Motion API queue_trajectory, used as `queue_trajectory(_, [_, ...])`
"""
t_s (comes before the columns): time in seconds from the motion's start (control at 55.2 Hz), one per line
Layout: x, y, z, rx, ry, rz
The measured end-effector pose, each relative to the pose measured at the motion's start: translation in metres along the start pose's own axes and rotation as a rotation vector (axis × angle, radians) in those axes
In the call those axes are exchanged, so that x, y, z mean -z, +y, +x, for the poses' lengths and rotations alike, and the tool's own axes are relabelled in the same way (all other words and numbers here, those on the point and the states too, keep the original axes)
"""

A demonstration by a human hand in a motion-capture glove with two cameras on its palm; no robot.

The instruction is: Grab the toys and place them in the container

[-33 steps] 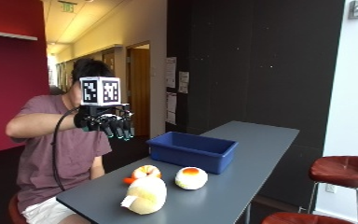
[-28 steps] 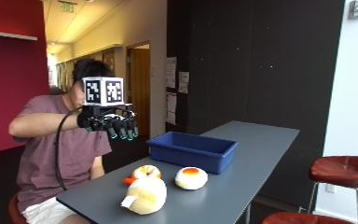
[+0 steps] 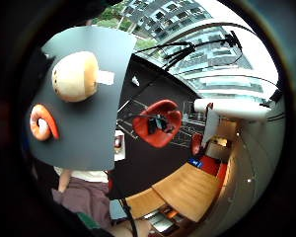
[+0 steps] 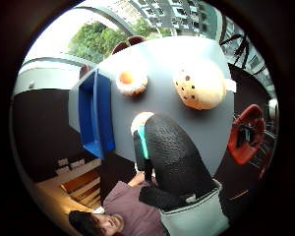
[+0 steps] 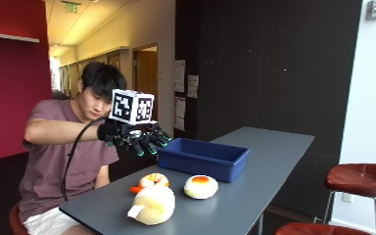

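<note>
Three plush toys sit at the near end of the grey table [image 5: 266,161], in the lower middle of the outside view: a pale yellow plush duck [image 5: 152,204] closest to the table's end, an orange-and-cream toy [image 5: 151,181] just behind it, and a round white toy with an orange top [image 5: 201,186] to the right of that one, near the container. None of them is in the blue container [image 5: 204,157] yet; it stands just beyond them, toward the centre of the frame, with its long side running along the table. My gloved right hand [image 5: 138,138] hangs in the air left of centre, above the table's left edge and well apart from everything on it, fingers spread and pointing down, holding nothing. The toys lie below it and a little to its right, so I judge the coming move to be mostly a drop. The orange-and-cream toy looks nearest under my fingers, with the duck next. In the thumb-side palm view the duck [image 4: 199,84] and the round toy [image 4: 131,81] sit side by side on the table past my thumb [image 4: 174,157], with the container [image 4: 95,114] beside the round toy.
</note>
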State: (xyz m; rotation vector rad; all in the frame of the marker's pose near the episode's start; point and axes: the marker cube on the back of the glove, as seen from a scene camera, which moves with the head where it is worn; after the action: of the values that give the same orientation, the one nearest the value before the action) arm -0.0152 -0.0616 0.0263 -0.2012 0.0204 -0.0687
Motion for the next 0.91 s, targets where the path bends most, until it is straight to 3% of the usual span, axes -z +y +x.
queue_trajectory(0.199, [-0.031, -0.043, -0.004, -0.029, -0.059, -0.076])
queue_trajectory(0.489, [-0.133, -0.081, -0.003, -0.086, -0.041, -0.274])
queue_trajectory(0.67, [-0.150, -0.091, -0.002, -0.076, -0.188, -0.107])
queue_trajectory(0.905, [-0.141, -0.083, -0.007, -0.124, -0.165, 0.110])
